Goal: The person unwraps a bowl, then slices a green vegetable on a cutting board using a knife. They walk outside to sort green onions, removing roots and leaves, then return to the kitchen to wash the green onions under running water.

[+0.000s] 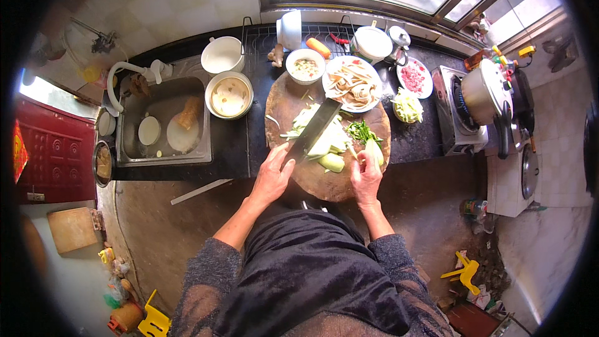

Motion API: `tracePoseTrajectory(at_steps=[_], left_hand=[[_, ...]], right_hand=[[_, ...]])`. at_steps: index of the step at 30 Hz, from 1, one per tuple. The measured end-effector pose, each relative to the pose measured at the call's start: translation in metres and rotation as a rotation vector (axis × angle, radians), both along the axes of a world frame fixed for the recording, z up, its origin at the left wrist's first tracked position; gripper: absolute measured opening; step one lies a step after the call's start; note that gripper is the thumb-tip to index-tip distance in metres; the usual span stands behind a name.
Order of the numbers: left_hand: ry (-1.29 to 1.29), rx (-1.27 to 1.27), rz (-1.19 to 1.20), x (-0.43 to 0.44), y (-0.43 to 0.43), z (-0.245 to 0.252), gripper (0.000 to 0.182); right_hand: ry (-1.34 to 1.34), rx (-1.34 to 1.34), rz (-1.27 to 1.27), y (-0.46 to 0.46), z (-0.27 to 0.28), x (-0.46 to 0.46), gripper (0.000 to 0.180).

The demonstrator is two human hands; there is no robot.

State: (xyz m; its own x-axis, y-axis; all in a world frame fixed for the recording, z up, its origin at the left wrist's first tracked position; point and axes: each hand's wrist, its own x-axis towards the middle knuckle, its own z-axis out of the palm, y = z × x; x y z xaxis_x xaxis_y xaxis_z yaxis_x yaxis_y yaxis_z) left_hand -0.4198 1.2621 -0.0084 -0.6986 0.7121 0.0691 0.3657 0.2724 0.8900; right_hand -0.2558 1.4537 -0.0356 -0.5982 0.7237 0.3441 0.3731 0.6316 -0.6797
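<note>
My left hand grips a cleaver, its dark blade slanting away over a heap of sliced pale green vegetable. All of this is on a round wooden chopping board that juts over the counter's front edge. At the board's right side, the fingers of my right hand hold a pale green vegetable piece. Just left of those fingers lies a larger green chunk. Chopped dark green stalks are piled beyond my right hand. The cleaver's handle is mostly hidden by my left hand.
A plate of pale strips and a bowl of chopped bits border the board's far side. To the right are a bowl of shreds, a meat plate and a pot on a lit gas stove. A sink is left.
</note>
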Motion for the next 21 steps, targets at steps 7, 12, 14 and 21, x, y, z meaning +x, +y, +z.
tracePoseTrajectory(at_steps=[7,12,14,21], left_hand=[[0.256,-0.042,-0.164,0.007,-0.003,-0.001,0.030],[0.338,-0.020,-0.129,0.001,-0.007,0.008,0.025],[0.286,-0.033,-0.072,-0.001,-0.007,0.013,0.021],[0.184,0.004,0.008,0.001,-0.008,0.008,0.010]], right_hand=[[-0.150,0.030,0.141,-0.005,-0.002,0.011,0.026],[-0.248,0.079,0.277,-0.029,0.001,-0.009,0.030],[-0.328,0.063,0.239,-0.043,0.012,-0.033,0.036],[-0.258,-0.176,0.230,-0.025,-0.015,-0.017,0.024]])
